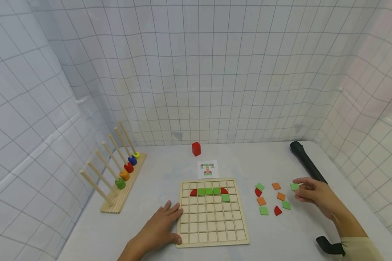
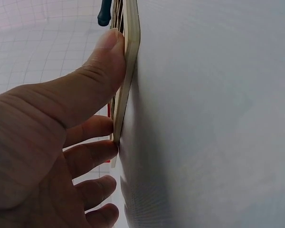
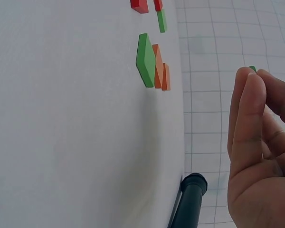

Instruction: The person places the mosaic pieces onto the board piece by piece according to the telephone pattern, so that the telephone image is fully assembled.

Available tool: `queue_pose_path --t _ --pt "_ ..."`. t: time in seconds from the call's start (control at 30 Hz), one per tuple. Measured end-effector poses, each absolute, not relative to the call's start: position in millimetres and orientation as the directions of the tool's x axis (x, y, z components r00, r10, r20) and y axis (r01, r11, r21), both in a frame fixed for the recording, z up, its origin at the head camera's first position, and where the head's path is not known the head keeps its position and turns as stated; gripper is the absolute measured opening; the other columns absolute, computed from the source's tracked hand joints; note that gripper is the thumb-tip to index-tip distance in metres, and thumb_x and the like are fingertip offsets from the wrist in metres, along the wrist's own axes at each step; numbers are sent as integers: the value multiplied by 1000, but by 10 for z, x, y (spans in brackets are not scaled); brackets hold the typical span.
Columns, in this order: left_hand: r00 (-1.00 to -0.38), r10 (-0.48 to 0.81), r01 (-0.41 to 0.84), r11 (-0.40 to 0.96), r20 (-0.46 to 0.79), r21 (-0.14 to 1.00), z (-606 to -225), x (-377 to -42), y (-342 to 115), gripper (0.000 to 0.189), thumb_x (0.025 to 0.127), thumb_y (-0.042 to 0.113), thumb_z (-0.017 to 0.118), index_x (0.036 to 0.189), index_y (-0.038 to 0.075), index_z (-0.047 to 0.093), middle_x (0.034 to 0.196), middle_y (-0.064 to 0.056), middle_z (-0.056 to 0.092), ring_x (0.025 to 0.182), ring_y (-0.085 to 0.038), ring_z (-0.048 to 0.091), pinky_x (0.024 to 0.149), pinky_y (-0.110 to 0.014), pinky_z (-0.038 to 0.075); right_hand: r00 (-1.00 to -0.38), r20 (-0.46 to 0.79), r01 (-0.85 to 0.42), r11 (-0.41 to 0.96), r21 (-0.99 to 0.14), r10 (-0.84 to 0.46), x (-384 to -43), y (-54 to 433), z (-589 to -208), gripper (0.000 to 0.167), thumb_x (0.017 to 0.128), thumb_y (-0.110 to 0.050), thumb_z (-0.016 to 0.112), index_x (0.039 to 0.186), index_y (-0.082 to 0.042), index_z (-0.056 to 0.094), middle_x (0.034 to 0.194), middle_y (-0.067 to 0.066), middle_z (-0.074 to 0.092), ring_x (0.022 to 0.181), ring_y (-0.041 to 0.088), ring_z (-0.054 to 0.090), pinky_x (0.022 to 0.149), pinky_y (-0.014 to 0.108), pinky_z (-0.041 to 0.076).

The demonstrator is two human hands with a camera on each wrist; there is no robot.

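My right hand (image 1: 317, 195) pinches a green square tile (image 3: 252, 69) between thumb and fingertips, raised off the table; in the right wrist view only its corner peeks out. Loose around it lie orange tiles (image 1: 281, 196), red quarter-round tiles (image 1: 278, 210) and more green tiles (image 1: 264, 210). At the left edge of a wooden grid board (image 1: 245, 232), my left hand (image 1: 158, 226) rests with fingers spread, its thumb (image 2: 107, 57) on the near corner. Near the board's far side, a row holds green squares (image 1: 209, 191) between two red quarter-rounds, with one green square (image 1: 225, 198) below the right end.
A pattern card (image 1: 215, 174) lies beyond the board, and a red block (image 1: 196, 149) stands farther back. On the left is a wooden peg stand (image 1: 117, 206) with coloured rings. A long black object (image 1: 307, 159) lies at right; a black curved end (image 1: 330, 246) shows by the right forearm.
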State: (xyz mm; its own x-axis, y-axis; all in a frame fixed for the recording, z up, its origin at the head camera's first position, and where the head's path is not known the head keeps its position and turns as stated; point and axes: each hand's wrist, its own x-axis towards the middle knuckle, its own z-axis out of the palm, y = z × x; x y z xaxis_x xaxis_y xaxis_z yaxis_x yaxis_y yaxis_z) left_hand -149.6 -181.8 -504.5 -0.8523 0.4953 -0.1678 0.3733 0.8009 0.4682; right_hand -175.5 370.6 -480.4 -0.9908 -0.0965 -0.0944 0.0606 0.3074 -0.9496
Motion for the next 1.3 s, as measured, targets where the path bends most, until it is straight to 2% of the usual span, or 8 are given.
queue_pose_path --t 0.27,0.43,0.7,0.83,0.97,1.03,1.17,1.3 --pt "-851 499 378 798 -164 470 -5031 -1495 -1823 97 66 50 87 146 6 54 158 -15 44 150 -46 27 119 -64 26 -988 -67 24 291 -956 -138 -1865 3490 -4735 52 98 -10 68 137 18 47 99 7 66 90 18 75 80 28 62" --pt "-851 498 376 798 -165 471 -5036 -1492 -1824 96 66 48 88 145 5 55 158 -17 44 150 -48 27 118 -65 27 -985 -62 16 270 -963 -164 -2015 3177 -4669 54 96 -12 71 138 13 49 99 13 67 92 24 74 82 29 62" --pt "-849 504 385 793 -156 472 -5052 -1488 -1834 97 66 48 88 145 4 55 157 -18 45 149 -50 27 117 -67 26 -974 -83 17 295 -955 -212 -2254 2623 -4567 53 93 -19 75 136 5 54 98 11 70 94 33 73 75 30 61" --pt "-847 510 386 784 -150 486 -5055 -1486 -1835 97 66 49 87 146 5 54 157 -18 44 149 -49 27 118 -66 26 -964 -68 -1 259 -966 -257 -2349 2376 -4542 51 93 -15 75 135 6 55 97 13 68 92 30 73 80 31 62" --pt "-845 515 386 773 -143 503 -5050 -1479 -1828 97 67 48 87 146 4 54 157 -18 44 149 -50 27 118 -67 25 -949 -63 -21 258 -966 -310 -2390 2146 -4514 47 94 -13 74 133 7 56 94 11 68 87 26 72 78 32 62" --pt "-846 514 384 773 -144 504 -5046 -1478 -1826 97 66 48 87 146 4 54 157 -18 44 149 -50 27 118 -67 25 -938 -53 -38 256 -966 -341 -2406 2041 -4512 47 94 -12 73 132 8 55 94 11 69 88 28 72 78 34 62" --pt "-847 510 381 780 -150 496 -5037 -1478 -1826 96 67 47 88 146 4 55 158 -18 44 149 -49 27 118 -66 25 -925 -48 -53 253 -966 -377 -2440 1854 -4529 46 93 -13 74 132 4 57 95 12 71 93 39 71 79 37 62" --pt "-847 510 384 782 -150 491 -5028 -1480 -1825 96 67 47 88 145 4 55 157 -18 44 149 -50 27 118 -66 25 -911 -41 -61 231 -971 -410 -2471 1704 -4549 46 93 -11 74 133 3 56 94 11 71 94 43 70 80 39 62"
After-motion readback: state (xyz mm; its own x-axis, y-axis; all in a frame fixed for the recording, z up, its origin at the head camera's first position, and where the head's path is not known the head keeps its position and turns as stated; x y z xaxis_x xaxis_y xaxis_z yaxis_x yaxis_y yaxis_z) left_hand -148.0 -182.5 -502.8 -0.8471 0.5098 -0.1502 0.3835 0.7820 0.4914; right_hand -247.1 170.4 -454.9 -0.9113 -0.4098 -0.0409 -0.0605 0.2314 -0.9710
